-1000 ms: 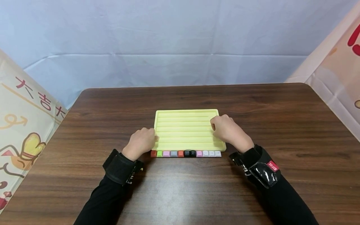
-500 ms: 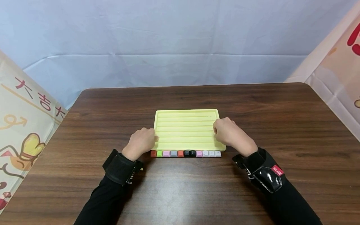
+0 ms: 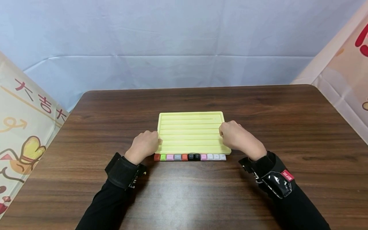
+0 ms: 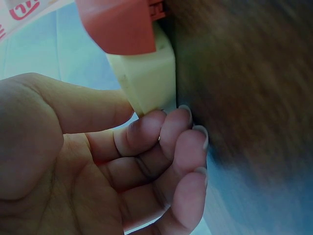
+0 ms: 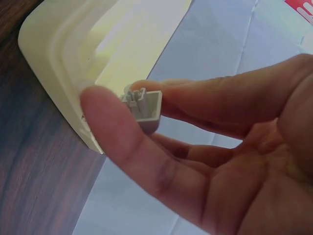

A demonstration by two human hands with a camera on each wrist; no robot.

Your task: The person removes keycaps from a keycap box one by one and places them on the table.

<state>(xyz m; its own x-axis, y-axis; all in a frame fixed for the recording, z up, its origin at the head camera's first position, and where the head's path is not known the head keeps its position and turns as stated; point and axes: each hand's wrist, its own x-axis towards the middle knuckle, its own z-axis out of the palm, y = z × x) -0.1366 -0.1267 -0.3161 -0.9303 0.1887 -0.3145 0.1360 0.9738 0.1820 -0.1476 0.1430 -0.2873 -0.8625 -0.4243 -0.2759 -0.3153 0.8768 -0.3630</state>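
A pale yellow ridged tray [image 3: 189,131] lies flat mid-table. My left hand [image 3: 145,145] grips its left edge between thumb and curled fingers, as the left wrist view shows. A red keycap [image 4: 122,29] sits beside that grip, at the left end of a keycap row. Between the thumb and index finger of my right hand [image 3: 237,137] is a greyish-white keycap [image 5: 153,112], its hollow underside and stem showing in the right wrist view. That hand is over the tray's right edge; in the head view its keycap is hidden.
Along the tray's near edge runs a row of several keycaps [image 3: 185,157] in red, green, pink, grey, black and white. The dark wooden table [image 3: 184,195] extends all around. A pale blue cloth [image 3: 184,44] hangs behind it, with printed cloths at both sides.
My right hand has shifted slightly right and towards me, from over the tray to its right edge. My left hand, the tray and the keycap row have stayed in place.
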